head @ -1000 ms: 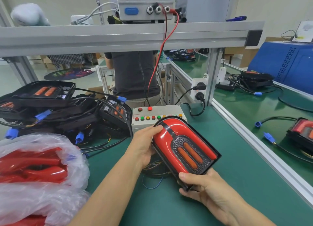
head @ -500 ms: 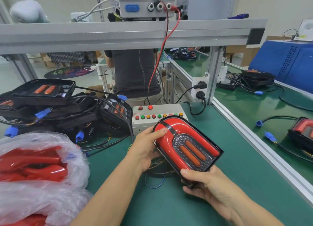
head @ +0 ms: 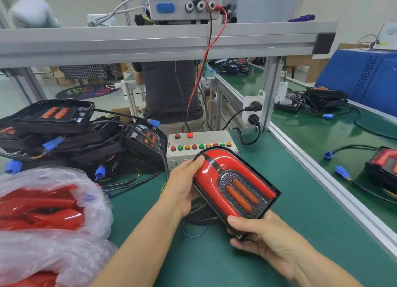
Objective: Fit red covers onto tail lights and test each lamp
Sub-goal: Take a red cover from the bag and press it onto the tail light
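Observation:
I hold a tail light [head: 234, 183] with a red cover and two orange strips, tilted above the green bench. My left hand [head: 182, 185] grips its rounded far end, thumb lying on the red cover. My right hand [head: 264, 233] grips the near corner, thumb on the edge. Loose thin wires hang beneath the lamp. Behind it stands a grey test box [head: 199, 147] with red, green and amber buttons. A clear plastic bag of red covers [head: 43, 211] lies at the near left.
A heap of black uncovered tail lights [head: 64, 134] with blue connectors fills the left. An aluminium rail [head: 318, 175] borders the bench on the right; beyond it lies another red lamp [head: 384, 166]. A power supply [head: 184, 3] sits on the overhead shelf. A person stands behind the bench.
The lamp and both hands have shifted slightly; my left thumb has slid further onto the red cover.

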